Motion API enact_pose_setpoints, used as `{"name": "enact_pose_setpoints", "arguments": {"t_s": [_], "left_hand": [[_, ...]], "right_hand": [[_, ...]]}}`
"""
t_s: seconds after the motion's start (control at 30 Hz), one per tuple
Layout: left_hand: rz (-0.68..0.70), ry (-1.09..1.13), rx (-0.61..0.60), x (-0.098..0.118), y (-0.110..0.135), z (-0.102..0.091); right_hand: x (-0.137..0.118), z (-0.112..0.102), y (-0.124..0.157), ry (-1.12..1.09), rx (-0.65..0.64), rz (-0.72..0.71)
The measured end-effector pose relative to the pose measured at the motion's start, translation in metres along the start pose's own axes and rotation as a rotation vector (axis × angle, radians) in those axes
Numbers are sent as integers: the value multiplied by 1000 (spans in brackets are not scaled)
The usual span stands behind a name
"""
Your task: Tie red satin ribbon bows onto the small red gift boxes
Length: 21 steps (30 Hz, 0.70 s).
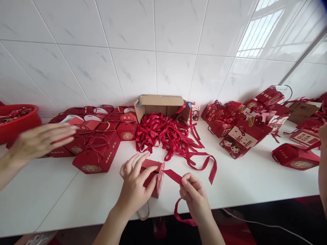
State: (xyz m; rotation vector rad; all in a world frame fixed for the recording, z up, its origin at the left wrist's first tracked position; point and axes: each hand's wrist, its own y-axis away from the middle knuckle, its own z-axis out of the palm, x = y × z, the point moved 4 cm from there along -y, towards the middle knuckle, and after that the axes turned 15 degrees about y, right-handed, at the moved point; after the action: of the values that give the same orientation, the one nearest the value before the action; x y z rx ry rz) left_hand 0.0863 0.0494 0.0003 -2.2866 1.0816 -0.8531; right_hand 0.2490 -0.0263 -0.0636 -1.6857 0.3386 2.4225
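Note:
My left hand (135, 183) wraps round a small red gift box (155, 177) near the front edge of the white table (84, 200). My right hand (194, 195) pinches a red ribbon (172, 175) that runs from the box and loops down below the table edge. A heap of loose red ribbons (168, 134) lies just behind, spilling out of a cardboard box (163, 104) on its side.
Another person's hand (38, 139) reaches in from the left over finished red boxes (97, 149). A red basin (15, 122) stands far left. More red boxes (240, 129) pile up at right, one lying near the edge (293, 157). Part of someone's arm (322, 163) shows at the right border.

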Motion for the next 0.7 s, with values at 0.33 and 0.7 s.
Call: {"name": "enact_pose_setpoints", "arguments": {"t_s": [0.33,0.7], "left_hand": [[-32,11,7,-1,2,0],[-39,44,7,-2,2,-2]], "right_hand": [[-5,2,4,65,34,30],[10,-5,4,97,41,26]]}}
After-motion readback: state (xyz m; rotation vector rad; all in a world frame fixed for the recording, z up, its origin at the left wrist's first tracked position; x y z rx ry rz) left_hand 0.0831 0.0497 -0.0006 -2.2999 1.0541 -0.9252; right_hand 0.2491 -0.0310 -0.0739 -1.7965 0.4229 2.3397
